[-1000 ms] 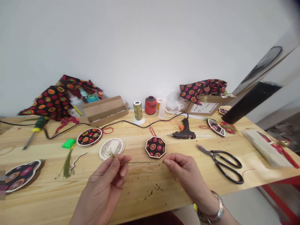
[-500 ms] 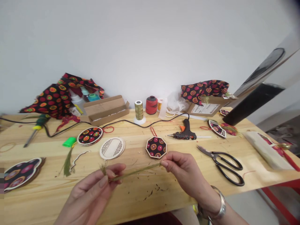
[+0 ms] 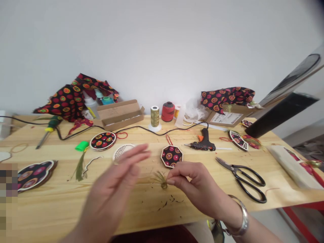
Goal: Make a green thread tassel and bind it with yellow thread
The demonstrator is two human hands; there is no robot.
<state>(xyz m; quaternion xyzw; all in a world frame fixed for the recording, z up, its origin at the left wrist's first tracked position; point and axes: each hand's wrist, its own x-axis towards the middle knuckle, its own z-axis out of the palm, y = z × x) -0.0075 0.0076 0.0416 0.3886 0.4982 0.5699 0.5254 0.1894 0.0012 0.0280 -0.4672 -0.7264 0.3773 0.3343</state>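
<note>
My right hand (image 3: 189,179) pinches a small bundle of olive-green thread (image 3: 163,181) between thumb and fingertips; its loose ends fan out to the left above the table. My left hand (image 3: 113,185) is raised beside it, blurred, with its fingers stretched out and nothing in them. Just behind my right hand lies an octagonal ornament (image 3: 171,156) covered in dark patterned fabric, with a red loop. A pale round wooden frame (image 3: 120,151) is partly hidden behind my left hand. Black-handled scissors (image 3: 243,179) rest to the right.
A glue gun (image 3: 204,141) lies behind the scissors, its cord running across the table. Thread spools (image 3: 155,116), an open cardboard box (image 3: 121,116) and heaped patterned fabric (image 3: 65,101) stand along the wall. A screwdriver (image 3: 49,131) and a green tassel (image 3: 80,165) are on the left.
My left hand has let go of the thread and lifted with its fingers extended. The thread, stretched between both hands before, is now bunched in my right hand.
</note>
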